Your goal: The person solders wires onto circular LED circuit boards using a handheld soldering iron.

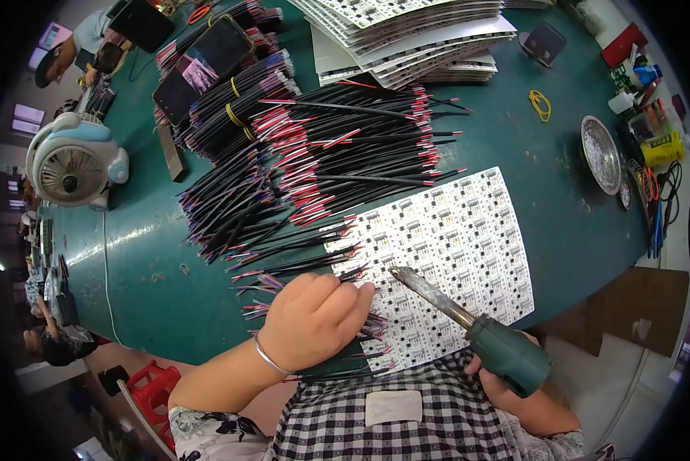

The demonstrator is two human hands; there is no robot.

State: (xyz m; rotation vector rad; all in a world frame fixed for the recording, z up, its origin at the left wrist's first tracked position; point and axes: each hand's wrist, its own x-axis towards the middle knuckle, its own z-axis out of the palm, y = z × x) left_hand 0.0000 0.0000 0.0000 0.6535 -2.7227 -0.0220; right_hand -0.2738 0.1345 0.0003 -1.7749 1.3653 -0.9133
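Note:
A white sheet of small circuit boards lies on the green table before me. Short wires with black sleeves run onto its left edge. My left hand is closed in a pinch over that edge, among the wires. What its fingertips hold is hidden. A soldering iron with a green handle is gripped by my right hand, mostly hidden behind the handle. The iron's tip points up-left, above the sheet and just right of my left fingertips.
Bundles of red-tipped black wires and purple-tipped ones lie beyond the sheet. Behind them are stacked board sheets and a phone. A fan stands left; a metal bowl sits right. Other people sit far left.

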